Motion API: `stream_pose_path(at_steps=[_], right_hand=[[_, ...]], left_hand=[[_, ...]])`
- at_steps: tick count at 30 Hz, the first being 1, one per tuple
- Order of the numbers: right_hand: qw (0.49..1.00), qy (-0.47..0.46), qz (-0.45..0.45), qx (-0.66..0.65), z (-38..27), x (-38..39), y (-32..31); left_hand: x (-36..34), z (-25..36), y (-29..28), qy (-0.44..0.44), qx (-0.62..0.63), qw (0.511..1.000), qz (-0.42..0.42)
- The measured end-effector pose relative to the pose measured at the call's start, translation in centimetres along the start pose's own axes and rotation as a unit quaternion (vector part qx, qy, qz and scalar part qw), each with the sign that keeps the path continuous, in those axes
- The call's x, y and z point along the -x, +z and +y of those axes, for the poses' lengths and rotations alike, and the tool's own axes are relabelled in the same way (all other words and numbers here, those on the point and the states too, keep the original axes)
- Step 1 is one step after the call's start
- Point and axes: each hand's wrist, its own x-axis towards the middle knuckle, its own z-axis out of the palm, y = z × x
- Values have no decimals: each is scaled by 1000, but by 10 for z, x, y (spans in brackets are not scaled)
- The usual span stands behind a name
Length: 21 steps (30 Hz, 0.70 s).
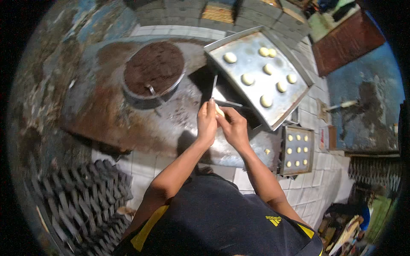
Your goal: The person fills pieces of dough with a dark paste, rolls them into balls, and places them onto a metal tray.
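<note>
Partly, both hands (pixel 206 124) (pixel 234 127) hide the pale dough (pixel 219 110).

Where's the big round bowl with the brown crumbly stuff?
In the head view, the bowl is on the table, left of the big tray and up and left from the person's left hand.

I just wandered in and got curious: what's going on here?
A person is handling a small pale lump, which looks like dough, with the left-hand grip and the right-hand grip together over a metal table. Ahead to the left sits a bowl of dark brown, crumbly stuff with a spoon in it. Ahead to the right, a large tray holds eight pale rounds; a smaller-looking tray nearby holds nine.
</note>
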Motion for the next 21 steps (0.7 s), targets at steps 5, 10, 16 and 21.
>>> stream_pose_path(at_steps=[5,10,16,21], right_hand=[[865,232,-113,-430,1,36,50],[980,7,-47,-193,-38,25,101],[918,-338,-133,158,-33,7,183],[965,-119,-84,216,11,-89,236]], left_hand=[[28,13,-53,49,-67,994,67],[40,-2,-174,-35,-122,984,127],[36,-3,-221,-74,-88,984,135],[-30,41,-288,99,-130,986,38]])
